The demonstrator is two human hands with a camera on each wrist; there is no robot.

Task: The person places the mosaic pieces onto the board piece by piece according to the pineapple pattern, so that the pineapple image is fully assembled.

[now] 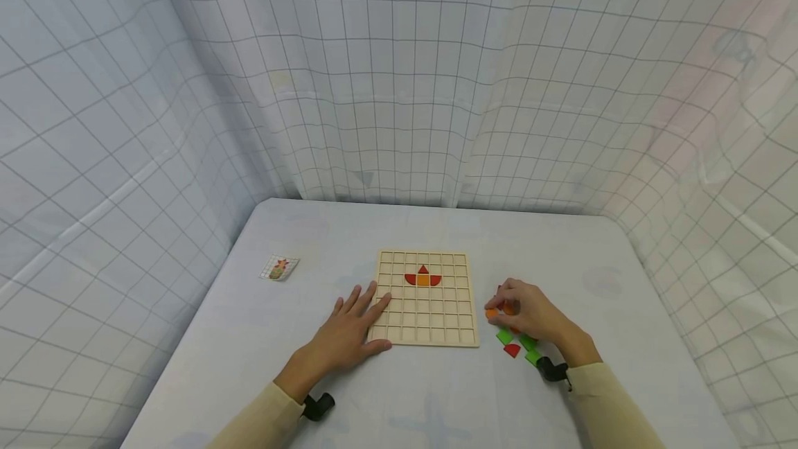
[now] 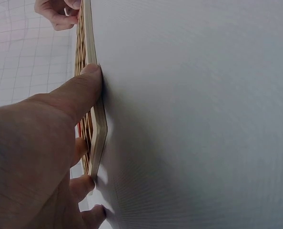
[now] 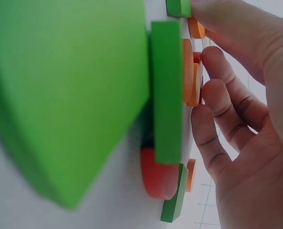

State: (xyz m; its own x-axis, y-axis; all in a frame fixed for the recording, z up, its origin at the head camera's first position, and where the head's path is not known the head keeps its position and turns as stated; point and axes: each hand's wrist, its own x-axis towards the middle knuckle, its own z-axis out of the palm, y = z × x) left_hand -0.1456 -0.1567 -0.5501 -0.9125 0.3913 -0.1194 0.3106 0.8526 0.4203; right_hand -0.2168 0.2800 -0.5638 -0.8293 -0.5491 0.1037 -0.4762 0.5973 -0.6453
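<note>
A pale wooden grid board (image 1: 430, 321) lies on the table, bearing a red triangle (image 1: 423, 270), an orange square (image 1: 423, 280) and two red rounded pieces, one on either side of the square. My left hand (image 1: 346, 338) is spread at the board's left side, its thumb against the front edge in the left wrist view and fingertips over the left rim. To the right of the board, my right hand (image 1: 530, 310) pinches a small orange piece (image 1: 491, 313) between thumb and index finger. Beneath and around it lie green pieces (image 1: 504, 337), a red quarter-round piece (image 1: 512, 350) and more orange ones, partly hidden.
A small picture card (image 1: 279, 267) with a red and green design on a grid lies at the left of the table. Gridded white curtains (image 1: 399, 89) enclose the back and both sides. Green blocks (image 3: 166, 90) stand close to the right wrist camera.
</note>
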